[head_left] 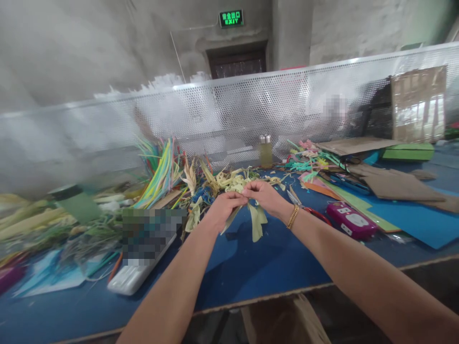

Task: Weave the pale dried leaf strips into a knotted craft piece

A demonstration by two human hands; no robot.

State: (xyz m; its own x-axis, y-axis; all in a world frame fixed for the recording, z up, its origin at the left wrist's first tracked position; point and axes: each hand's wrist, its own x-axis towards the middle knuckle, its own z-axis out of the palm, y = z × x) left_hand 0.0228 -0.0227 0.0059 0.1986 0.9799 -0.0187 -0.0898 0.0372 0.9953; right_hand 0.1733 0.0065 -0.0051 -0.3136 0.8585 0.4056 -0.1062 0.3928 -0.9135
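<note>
Both my hands meet over the middle of the blue table, fingertips pinched together. My left hand [226, 209] and my right hand [264, 195] grip a pale green corn husk [256, 222], whose strips hang below the fingers. Where the fingers meet, the exact hold is partly hidden. Just beyond my hands lies a heap of dried, pale husk pieces [223, 181], with some dark blue material at its left. Scissors with red handles [317, 215] rest to the right of my right wrist, which wears a gold bracelet.
A blurred-out device [129, 277] with a white end lies left. Behind it are coloured strips [161, 167] and a green-toned container [77, 203]. To the right are a purple case [351, 220], cardboard [401, 184] and blue sheets [416, 217]. A perforated metal screen [229, 112] and bottle [266, 152] stand behind.
</note>
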